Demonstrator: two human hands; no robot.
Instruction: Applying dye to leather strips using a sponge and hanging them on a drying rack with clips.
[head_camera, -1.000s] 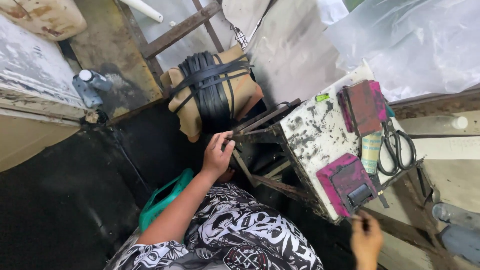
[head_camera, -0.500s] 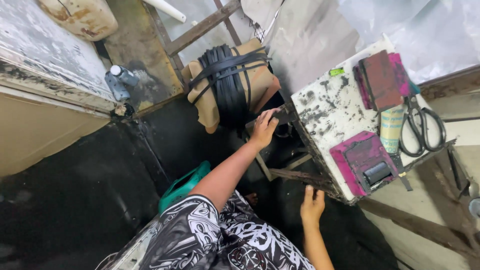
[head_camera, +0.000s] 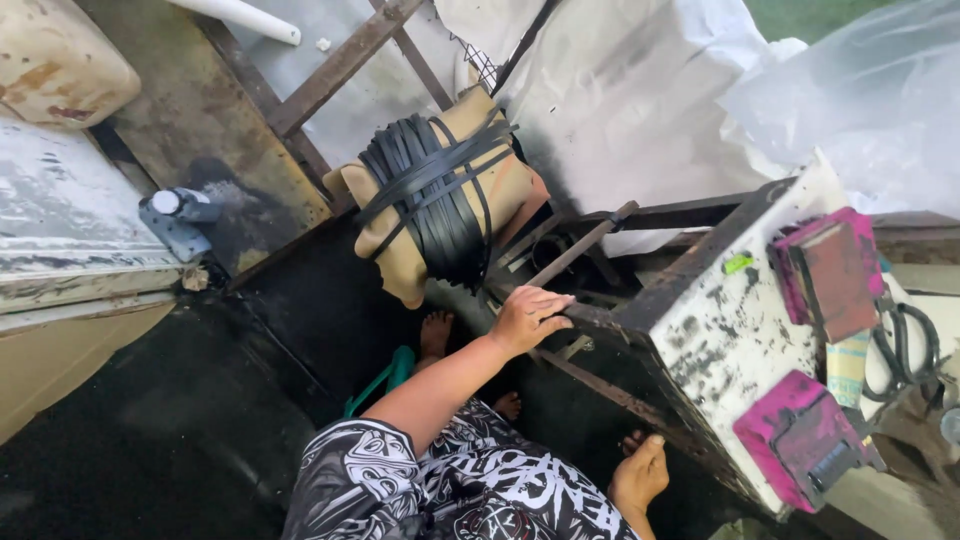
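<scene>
The left hand lies flat with an open grip on the counter's metal frame below the strap bundle, the right hand hangs loose and empty, so she seems bracing to settle in.

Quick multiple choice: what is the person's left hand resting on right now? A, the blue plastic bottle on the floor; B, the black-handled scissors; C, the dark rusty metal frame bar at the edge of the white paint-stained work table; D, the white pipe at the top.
C: the left hand lies palm-down on the dark rusty metal frame bar beside the white paint-stained work table, far from the black-handled scissors.
</scene>
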